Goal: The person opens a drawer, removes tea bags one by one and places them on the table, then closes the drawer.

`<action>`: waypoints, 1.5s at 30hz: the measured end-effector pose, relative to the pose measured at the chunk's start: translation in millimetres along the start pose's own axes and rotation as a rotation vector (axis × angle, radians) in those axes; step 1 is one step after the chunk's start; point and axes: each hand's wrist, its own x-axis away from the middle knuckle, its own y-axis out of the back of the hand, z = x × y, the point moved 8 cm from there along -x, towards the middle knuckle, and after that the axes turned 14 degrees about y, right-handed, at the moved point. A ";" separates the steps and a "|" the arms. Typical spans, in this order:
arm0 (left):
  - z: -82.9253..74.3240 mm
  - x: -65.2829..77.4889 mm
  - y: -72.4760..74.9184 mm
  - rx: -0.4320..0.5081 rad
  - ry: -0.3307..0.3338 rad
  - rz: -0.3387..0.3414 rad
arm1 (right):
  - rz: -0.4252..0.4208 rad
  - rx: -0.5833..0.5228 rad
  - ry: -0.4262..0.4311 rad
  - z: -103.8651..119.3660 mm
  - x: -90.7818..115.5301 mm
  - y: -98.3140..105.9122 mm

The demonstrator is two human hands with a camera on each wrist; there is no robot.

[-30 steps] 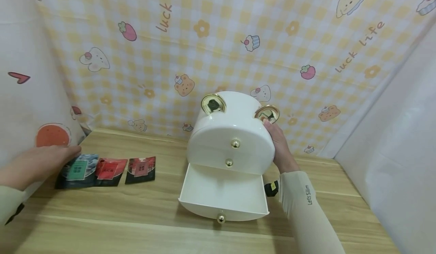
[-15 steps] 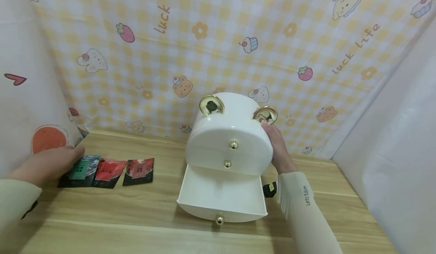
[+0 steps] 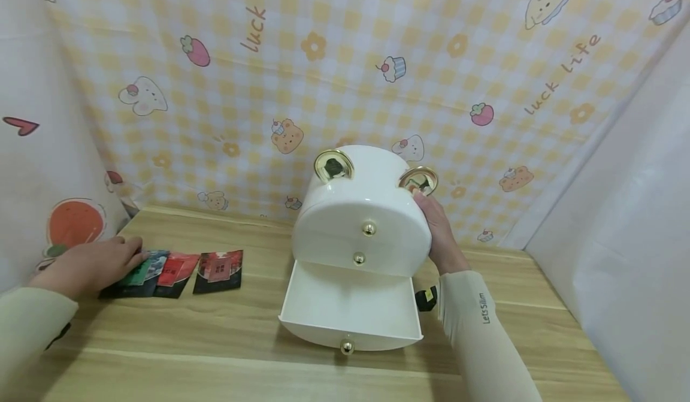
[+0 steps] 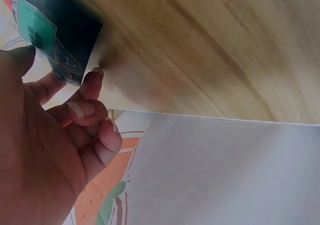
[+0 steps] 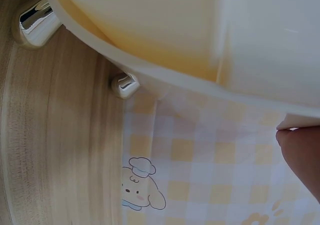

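Observation:
My left hand is at the left end of a dark sachet with a green label. In the left wrist view its thumb and fingers close around a corner of that sachet. A sachet with a red label lies partly under the green one, and a third dark-red sachet sits just right of them. My right hand grips the right side of a white drawer box, thumb near its gold round ear. The bottom drawer is pulled out and holds nothing visible.
Wooden tabletop lies under everything. A checked, cartoon-printed cloth hangs behind, with white sheets at both sides. Gold feet hold the box above the table. A small black object shows beside the right wrist.
My left hand has come further right over the green-labelled sachet, which has slid slightly right over the red one. My right hand stays on the box.

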 end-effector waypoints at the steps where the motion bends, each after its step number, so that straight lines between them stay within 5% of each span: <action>1: 0.1 1.0 -0.2 0.003 0.000 -0.005 | 0.002 0.002 0.002 0.4 0.0 -0.6; 14: -6.7 17.3 5.7 0.022 -0.009 -0.144 | -0.013 0.029 0.002 3.9 1.1 -0.8; 33: -14.6 35.3 19.6 0.030 0.039 -0.210 | -0.053 0.010 -0.015 2.0 1.3 0.5; 40: -44.5 55.8 44.6 0.085 0.129 -0.245 | -0.046 0.021 -0.006 2.8 2.6 -0.7; 45: -86.4 72.7 50.5 0.255 0.078 -0.185 | -0.049 0.027 -0.003 3.6 3.0 -0.1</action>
